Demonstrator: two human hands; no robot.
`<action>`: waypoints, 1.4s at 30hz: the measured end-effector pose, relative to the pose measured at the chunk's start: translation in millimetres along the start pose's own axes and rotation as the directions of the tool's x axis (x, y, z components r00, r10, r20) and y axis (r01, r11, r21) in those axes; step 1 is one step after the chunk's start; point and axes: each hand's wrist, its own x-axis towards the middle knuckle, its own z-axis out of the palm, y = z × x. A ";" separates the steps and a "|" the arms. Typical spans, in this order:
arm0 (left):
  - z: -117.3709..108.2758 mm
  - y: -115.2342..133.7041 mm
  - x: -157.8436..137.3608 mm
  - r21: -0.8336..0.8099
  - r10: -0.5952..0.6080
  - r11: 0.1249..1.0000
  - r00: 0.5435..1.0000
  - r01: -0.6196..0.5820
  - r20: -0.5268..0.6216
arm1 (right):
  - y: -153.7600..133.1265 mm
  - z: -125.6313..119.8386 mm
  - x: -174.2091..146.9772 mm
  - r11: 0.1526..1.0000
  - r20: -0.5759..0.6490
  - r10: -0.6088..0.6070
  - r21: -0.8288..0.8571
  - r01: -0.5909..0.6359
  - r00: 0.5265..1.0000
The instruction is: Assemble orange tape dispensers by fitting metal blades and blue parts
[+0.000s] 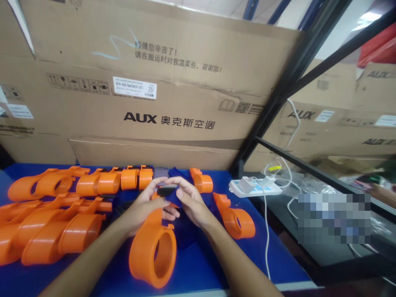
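Note:
An orange plastic holder [139, 255], shaped like a tape dispenser with a wide ring, points its ring toward me above the blue table. My left hand [150, 203] is closed around its narrow far end. There, a black piece [167, 190] and a dark blue flap [175, 199] sit between my hands. My right hand [191, 203] pinches the blue flap with thumb and fingers from the right side. My fingers cover part of the narrow end, so how the pieces join is hidden.
Several similar orange holders [83, 233] lie in rows on the left; others [238, 222] lie to the right. A dark phone-like object [161, 172] is behind my hands. A white power strip [255, 186] with cables sits by the black rack post [269, 107]. Cardboard [185, 99] walls the back.

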 end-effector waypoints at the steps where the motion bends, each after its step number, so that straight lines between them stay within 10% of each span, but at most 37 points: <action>1: 0.6 0.4 -0.2 -0.027 0.007 1.000 1.000 -0.007 -0.004 | 1.2 0.4 0.1 1.000 -0.018 0.008 0.021 -0.008 1.000; 8: 5.0 6.0 -3.0 -0.060 0.033 0.998 0.990 -0.025 0.137 | 11.3 1.8 0.6 1.000 -0.237 -0.017 -0.003 0.017 0.971; 32: -4.2 0.7 11.4 -0.037 0.080 0.996 0.997 -0.080 -0.014 | 14.0 -1.8 4.4 0.968 -0.235 -0.088 -0.249 0.028 0.968; 34: -5.9 3.5 13.0 -0.127 0.054 0.990 0.998 -0.058 -0.036 | 13.0 -11.1 5.6 0.881 -0.261 -0.107 -0.473 -0.031 0.959; 37: -7.6 8.4 13.8 -0.238 0.043 0.969 0.996 -0.060 -0.075 | 11.2 -22.1 3.2 0.480 -0.238 -0.073 -0.860 -0.175 0.969; 39: -8.3 10.3 13.7 -0.279 0.051 0.957 0.991 -0.084 -0.123 | 11.2 -24.4 -0.1 0.226 -0.217 0.020 -0.950 -0.216 0.976; 42: -9.7 10.0 13.6 -0.303 0.036 0.950 0.989 -0.079 -0.142 | 12.9 -22.8 -3.0 0.066 -0.174 0.139 -0.981 -0.184 0.975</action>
